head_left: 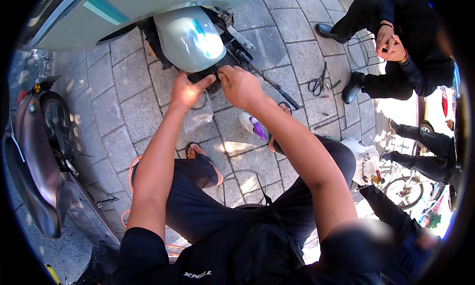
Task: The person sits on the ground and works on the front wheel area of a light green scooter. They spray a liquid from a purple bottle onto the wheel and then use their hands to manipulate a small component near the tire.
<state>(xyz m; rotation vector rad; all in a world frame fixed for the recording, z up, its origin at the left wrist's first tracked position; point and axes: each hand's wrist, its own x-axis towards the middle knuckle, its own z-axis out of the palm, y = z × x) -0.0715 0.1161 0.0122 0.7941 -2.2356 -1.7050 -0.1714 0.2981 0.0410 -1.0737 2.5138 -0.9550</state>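
A rounded, glossy pale grey-green panel (190, 40) of a light-coloured vehicle hangs in front of me at the top of the view. Both my hands are at its lower edge, over a dark part (202, 78) mostly hidden by my fingers. My left hand (188, 90) grips from the left, thumb pointing right along that part. Close by on the right, my right hand (241, 87) is closed in a pinch; whatever is in it is too small to make out. Below my hands a clear plastic bag (199, 119) lies on the paving.
A bar-like tool (283, 93) with a blue band, scissors-like pliers (318, 81) and a white-and-purple bottle (253, 125) are to the right. A seated person (396, 50) clasps their hands. A motorcycle (42, 156) stands left, an orange cable (130, 173) nearer, a white bag (363, 158) right.
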